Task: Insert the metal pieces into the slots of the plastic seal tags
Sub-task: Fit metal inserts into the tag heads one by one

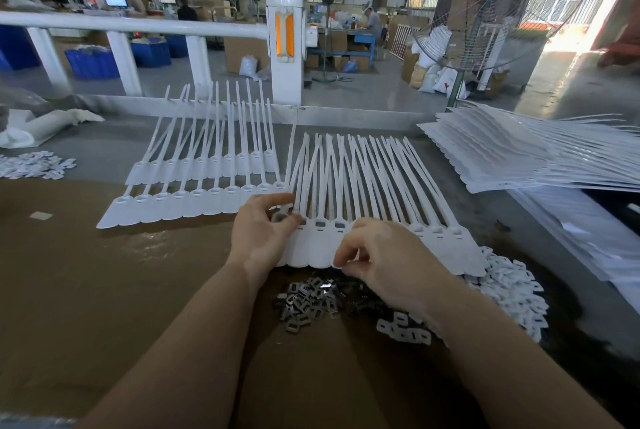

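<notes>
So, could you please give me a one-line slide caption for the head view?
Both hands, left and right, work on a strip of seal tags above a pile of metal pieces.

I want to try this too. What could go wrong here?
The right hand hangs just above the pile of metal pieces, so a careless move could scatter them. The left hand presses at one end of the row of tags; the joined row might shift, and a slot could get skipped.

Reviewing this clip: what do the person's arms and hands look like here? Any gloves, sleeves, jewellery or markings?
Both forearms are bare up to the frame's bottom edge, with no sleeves in view. The left hand and right hand wear no gloves. No rings, watch, wristband or markings show on either.
</notes>
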Available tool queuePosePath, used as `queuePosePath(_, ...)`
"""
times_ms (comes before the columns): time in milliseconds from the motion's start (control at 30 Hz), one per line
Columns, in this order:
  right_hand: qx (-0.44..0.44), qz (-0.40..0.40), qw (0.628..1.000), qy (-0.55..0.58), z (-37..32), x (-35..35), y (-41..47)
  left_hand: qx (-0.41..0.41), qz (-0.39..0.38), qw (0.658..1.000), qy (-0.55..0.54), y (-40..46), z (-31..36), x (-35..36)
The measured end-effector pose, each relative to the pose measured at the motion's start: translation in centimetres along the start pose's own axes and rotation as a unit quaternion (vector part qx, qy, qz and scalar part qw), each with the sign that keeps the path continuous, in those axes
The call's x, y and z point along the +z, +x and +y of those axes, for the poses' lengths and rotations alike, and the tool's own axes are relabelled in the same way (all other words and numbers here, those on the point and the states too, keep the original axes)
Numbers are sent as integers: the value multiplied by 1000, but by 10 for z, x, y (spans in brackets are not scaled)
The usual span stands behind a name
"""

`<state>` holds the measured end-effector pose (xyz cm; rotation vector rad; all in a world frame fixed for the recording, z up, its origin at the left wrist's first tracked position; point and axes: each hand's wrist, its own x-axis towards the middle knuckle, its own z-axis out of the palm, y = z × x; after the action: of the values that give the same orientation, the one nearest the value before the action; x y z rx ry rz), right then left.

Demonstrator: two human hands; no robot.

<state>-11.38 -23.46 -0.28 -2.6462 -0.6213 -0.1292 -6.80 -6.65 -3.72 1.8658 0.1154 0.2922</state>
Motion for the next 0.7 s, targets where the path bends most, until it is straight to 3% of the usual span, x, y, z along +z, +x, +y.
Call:
queuePosePath(200, -29, -84, 991, -101, -6, -1, 1, 0, 0, 1000, 6, 0, 0, 0)
queuePosePath(333, -46, -87, 986, -131, -6, 0, 2, 3, -1, 1000, 10, 0, 0, 0)
queuePosePath(533, -50, -33, 994, -88, -1, 7, -4, 2, -4, 1000, 8, 0, 0, 0)
queuePosePath(700, 3, 14, 999, 48, 9, 2, -4, 1, -7, 1000, 7, 0, 0, 0)
